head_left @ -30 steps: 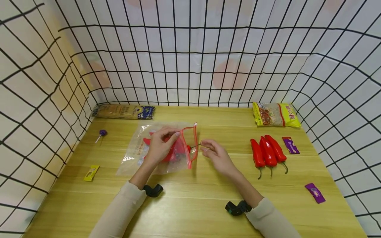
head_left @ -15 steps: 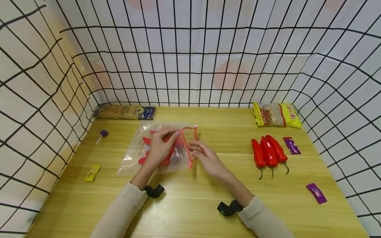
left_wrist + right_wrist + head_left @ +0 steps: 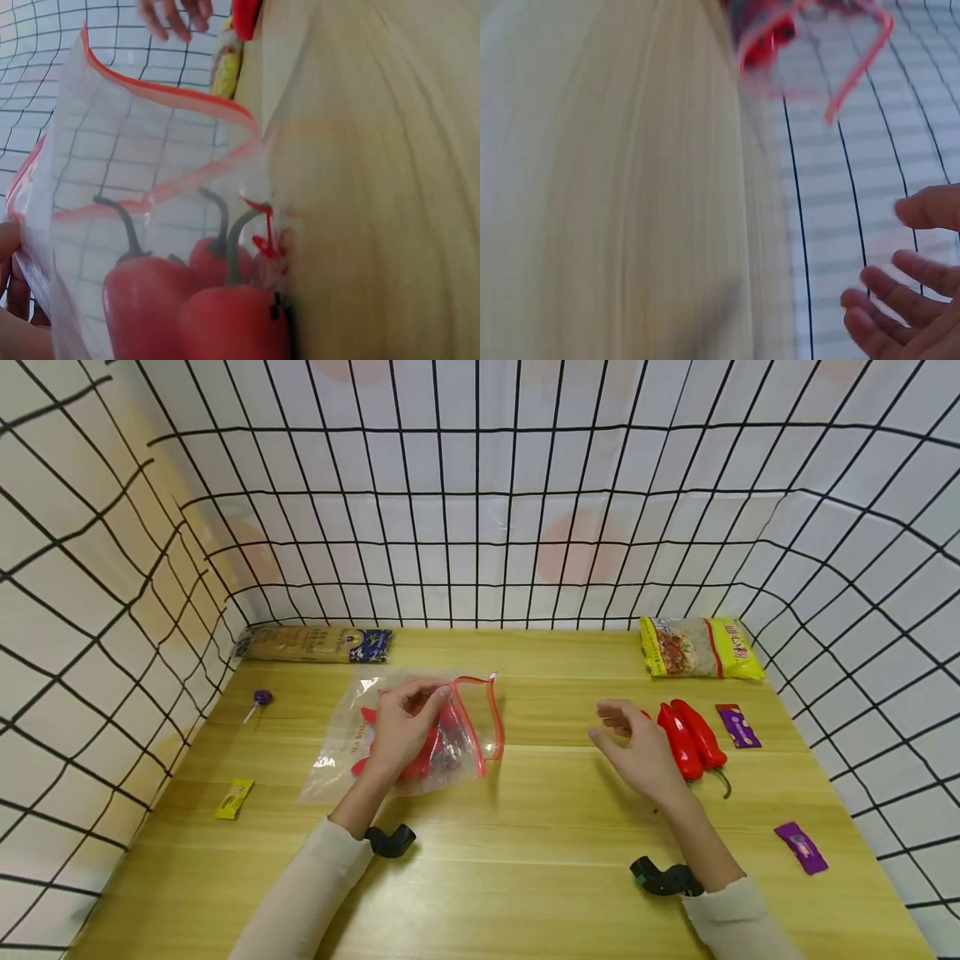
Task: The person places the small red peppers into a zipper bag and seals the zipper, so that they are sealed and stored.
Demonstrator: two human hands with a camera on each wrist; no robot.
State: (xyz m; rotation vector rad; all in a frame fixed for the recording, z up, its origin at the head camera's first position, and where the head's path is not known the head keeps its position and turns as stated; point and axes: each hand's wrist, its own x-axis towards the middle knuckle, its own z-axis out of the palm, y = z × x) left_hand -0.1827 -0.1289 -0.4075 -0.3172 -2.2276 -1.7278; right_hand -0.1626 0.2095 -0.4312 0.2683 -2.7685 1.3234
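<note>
A clear zip bag (image 3: 333, 772) with a red zip edge lies left of centre, its mouth spread toward the right. Red peppers (image 3: 232, 322) with green stems show through its plastic. My left hand (image 3: 401, 727) pinches the bag's upper layer near the mouth, thumb against the film. My right hand (image 3: 641, 752) is in the air, fingers relaxed and apart, holding nothing; the right wrist view shows its spread fingers (image 3: 907, 292). In the head view it overlaps the leftmost of three loose red peppers (image 3: 680, 743), hiding most of that one.
A pack of dry noodles (image 3: 315, 643) lies at the back left, a yellow food bag (image 3: 701, 647) at the back right. Purple sachets (image 3: 738, 727) are at the right; a lollipop (image 3: 262, 697) and a yellow sachet (image 3: 235, 799) at the left. Black wire grid surrounds the table.
My right hand reached into the bag's mouth, let go of a pepper there, then came out and moved right to the loose peppers. My left hand has kept its hold on the bag.
</note>
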